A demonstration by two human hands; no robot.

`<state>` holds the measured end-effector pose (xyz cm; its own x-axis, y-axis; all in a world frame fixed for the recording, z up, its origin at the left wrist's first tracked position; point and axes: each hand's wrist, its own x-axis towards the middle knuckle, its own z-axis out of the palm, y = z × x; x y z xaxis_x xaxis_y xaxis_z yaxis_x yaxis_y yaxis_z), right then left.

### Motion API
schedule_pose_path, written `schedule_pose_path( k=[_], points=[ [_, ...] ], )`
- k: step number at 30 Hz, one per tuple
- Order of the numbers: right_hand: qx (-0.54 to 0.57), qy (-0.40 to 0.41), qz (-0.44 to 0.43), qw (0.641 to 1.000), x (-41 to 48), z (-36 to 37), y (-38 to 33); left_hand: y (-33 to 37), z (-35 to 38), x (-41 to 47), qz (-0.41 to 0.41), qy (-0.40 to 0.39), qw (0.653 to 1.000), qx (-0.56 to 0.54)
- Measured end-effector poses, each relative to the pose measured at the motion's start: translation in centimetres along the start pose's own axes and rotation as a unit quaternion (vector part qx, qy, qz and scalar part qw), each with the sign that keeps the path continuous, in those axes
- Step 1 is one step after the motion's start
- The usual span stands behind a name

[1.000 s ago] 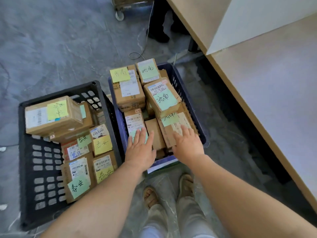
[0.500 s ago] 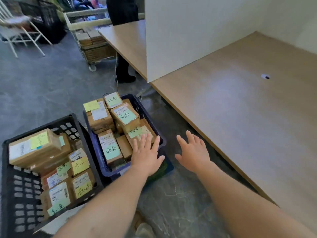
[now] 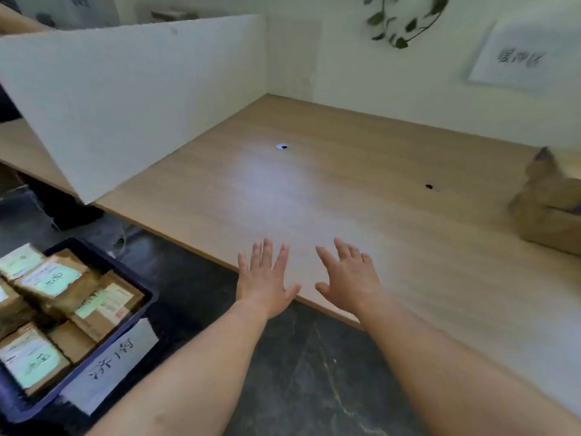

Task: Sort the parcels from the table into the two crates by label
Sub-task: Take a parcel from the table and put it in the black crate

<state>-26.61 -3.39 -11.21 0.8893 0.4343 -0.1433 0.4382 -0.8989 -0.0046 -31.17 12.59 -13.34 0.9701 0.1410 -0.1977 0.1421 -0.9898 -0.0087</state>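
My left hand (image 3: 265,280) and my right hand (image 3: 350,276) hover side by side over the near edge of the wooden table (image 3: 314,190), fingers spread and straight, holding nothing. At the lower left stands the blue crate (image 3: 138,291), packed with several brown parcels (image 3: 94,305) bearing green and white labels; a white paper sign hangs on its front wall. A blurred brown cardboard box (image 3: 547,212) sits at the table's right edge. The black crate is out of view.
A white divider panel (image 3: 132,99) stands along the table's left side. White walls bound the back, with a hanging plant (image 3: 399,23) and a paper sign (image 3: 522,58). Two small cable holes (image 3: 283,147) mark the tabletop. Dark marbled floor (image 3: 314,372) lies below me.
Both hands lifted off the parcels in the blue crate and swung right and up to the table's edge. The view turned from the crates to the table; the black crate left the frame.
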Motion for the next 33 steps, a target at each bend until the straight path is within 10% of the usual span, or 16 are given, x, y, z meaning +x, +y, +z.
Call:
schedule_pose_path(
  k=[33],
  points=[
    [0.056, 0.013, 0.375, 0.925, -3.9, -0.7, 36.5, 39.3, -6.7, 19.9, 0.338, 0.019, 0.940, 0.024]
  ],
)
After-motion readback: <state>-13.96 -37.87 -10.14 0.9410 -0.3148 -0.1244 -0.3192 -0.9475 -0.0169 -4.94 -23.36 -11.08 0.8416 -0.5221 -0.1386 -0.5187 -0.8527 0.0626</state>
